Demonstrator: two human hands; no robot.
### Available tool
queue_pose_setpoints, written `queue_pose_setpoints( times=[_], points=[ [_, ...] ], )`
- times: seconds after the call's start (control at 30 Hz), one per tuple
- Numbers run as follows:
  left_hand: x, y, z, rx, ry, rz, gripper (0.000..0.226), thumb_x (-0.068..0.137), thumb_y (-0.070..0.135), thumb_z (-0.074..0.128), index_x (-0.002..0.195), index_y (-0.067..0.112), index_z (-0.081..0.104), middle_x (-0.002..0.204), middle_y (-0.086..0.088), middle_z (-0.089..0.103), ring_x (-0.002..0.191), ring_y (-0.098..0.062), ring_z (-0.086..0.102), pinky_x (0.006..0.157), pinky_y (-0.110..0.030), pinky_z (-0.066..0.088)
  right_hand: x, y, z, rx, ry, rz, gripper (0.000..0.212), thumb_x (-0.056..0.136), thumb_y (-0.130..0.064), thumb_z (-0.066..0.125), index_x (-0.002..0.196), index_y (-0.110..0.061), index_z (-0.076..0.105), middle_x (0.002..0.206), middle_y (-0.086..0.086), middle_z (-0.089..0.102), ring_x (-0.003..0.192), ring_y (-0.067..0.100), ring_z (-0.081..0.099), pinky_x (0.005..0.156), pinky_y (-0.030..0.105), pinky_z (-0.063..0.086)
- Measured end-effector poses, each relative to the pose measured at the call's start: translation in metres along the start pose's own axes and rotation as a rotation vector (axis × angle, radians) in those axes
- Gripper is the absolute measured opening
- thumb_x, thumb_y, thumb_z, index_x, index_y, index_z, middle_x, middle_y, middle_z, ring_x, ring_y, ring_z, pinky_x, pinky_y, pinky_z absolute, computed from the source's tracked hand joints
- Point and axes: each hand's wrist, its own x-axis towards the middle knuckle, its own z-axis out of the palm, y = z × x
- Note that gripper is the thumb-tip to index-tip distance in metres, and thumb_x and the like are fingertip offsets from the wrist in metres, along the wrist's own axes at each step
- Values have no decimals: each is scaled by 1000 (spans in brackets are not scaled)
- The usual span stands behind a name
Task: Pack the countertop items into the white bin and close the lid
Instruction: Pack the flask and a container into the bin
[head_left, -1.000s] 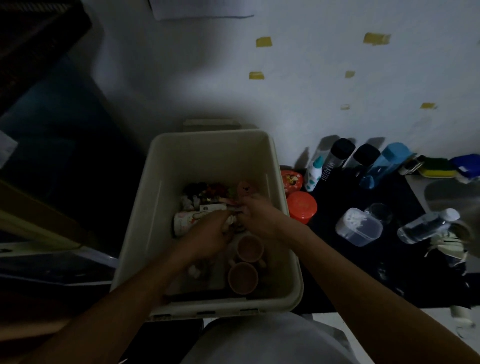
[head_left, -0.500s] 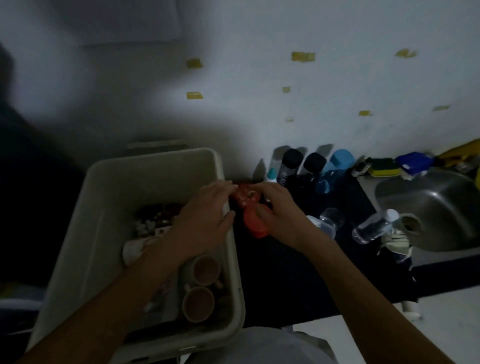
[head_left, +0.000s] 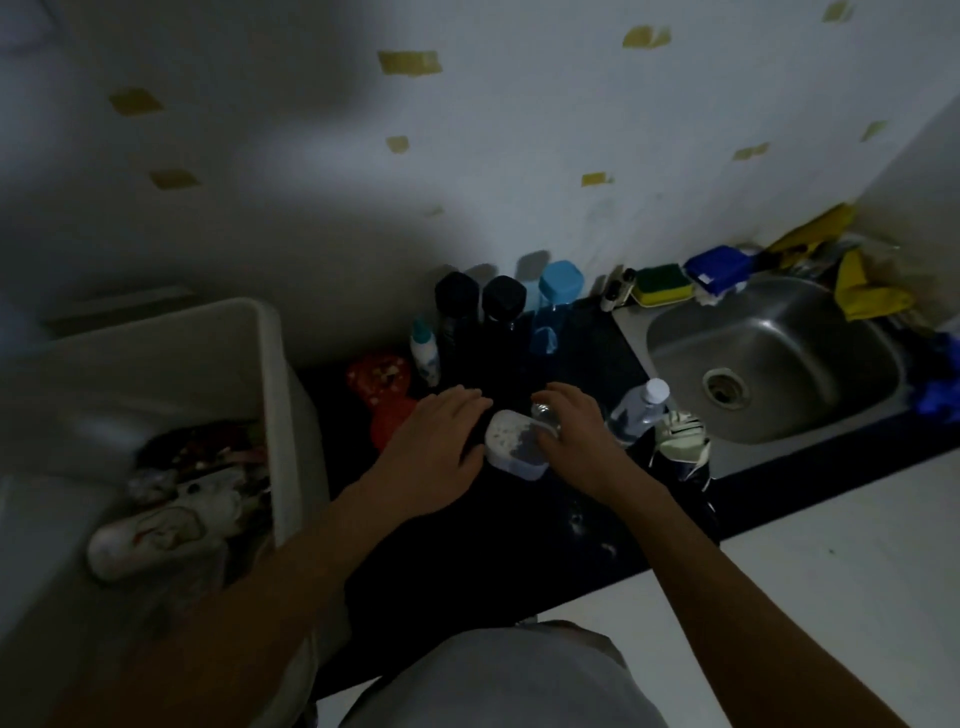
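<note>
White bin (head_left: 270, 395): stands at the left end of the dark countertop (head_left: 467, 545), lid off and not identifiable in view; mugs and small items already lie inside.
Translucent lidded container (head_left: 511, 444): rests on the countertop between both hands, well to the right of the bin.
Left hand (head_left: 431, 457): fingers spread, palm against the container's left side; not closed around it.
Right hand (head_left: 571, 436): curled over the container's right end and a small clear jar (head_left: 545, 413) behind it; whether it clamps either one cannot be told.
Red containers (head_left: 384, 395): just left of the left hand, between it and the bin.
Clear water bottle (head_left: 636, 408): lying tilted, just right of the right hand, near the sink (head_left: 769, 358).
Risk 1: a two-sided squeeze with open palms may let the smooth container slip during the carry.
Risk 2: the right wrist may nudge the bottle, rolling it toward the sink.
Risk 3: a leftward sweep may clip the red containers or the bin wall.
Risk 4: dim light hides edges and gaps.
</note>
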Motion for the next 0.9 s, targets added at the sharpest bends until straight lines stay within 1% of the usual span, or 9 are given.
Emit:
queue_pose_setpoints(
  times=[0.1,0.17,0.27,0.4,0.5,0.6,0.67,0.73,0.9],
  points=[
    [15,8,19,-39,-60,-28,55,99,31,48,150,20,30,158,1,26,147,-17,16,120,-36,12,15,39,3,-56,-32,32,53,81,-30,56,133,-20,49,142,6,42,132,36,39,105,43,38],
    [21,10,33,-50,-49,-52,55,98,28,51,149,18,32,157,-1,28,147,-18,19,120,-37,14,25,54,0,-142,-67,10,62,84,-29,63,142,-20,41,151,9,33,140,37,28,109,48,34],
    [23,13,49,-79,-22,-76,56,95,24,55,147,14,36,155,-4,32,145,-23,24,120,-43,19,39,64,-7,-302,-148,-51,75,87,-36,65,151,-23,27,160,8,15,147,35,10,114,51,24],
    [18,19,65,-112,-14,-126,61,90,34,46,145,9,39,154,-10,34,144,-29,26,119,-45,20,60,71,-10,-442,-302,-101,84,87,-26,67,154,-26,17,162,5,6,148,34,4,114,55,20],
    [13,19,74,-122,-8,-174,64,89,37,43,146,10,37,155,-9,31,146,-27,23,119,-41,17,73,76,-4,-476,-381,-138,81,88,-25,66,154,-26,19,161,7,10,146,36,8,112,55,24],
    [7,16,79,-138,-7,-217,61,93,36,45,148,11,35,156,-7,30,146,-26,23,119,-37,17,80,76,2,-460,-418,-167,71,90,-25,62,152,-24,26,157,12,18,143,39,16,109,57,31],
    [3,16,81,-174,-15,-248,56,97,31,50,148,13,34,155,-3,30,146,-22,23,119,-33,17,83,74,7,-458,-406,-165,66,91,-25,62,149,-21,31,151,15,26,136,41,25,104,56,37],
    [0,16,79,-205,-19,-252,54,98,31,51,148,16,35,155,-1,31,144,-17,25,119,-35,22,86,73,11,-474,-382,-173,62,90,-24,62,146,-21,36,142,16,32,128,41,32,99,54,41],
    [-5,17,74,-200,-27,-263,53,97,31,51,147,18,36,152,1,34,141,-15,29,117,-34,26,84,74,9,-489,-342,-163,62,85,-17,65,141,-22,41,133,14,37,119,39,36,92,53,44]
  ],
)
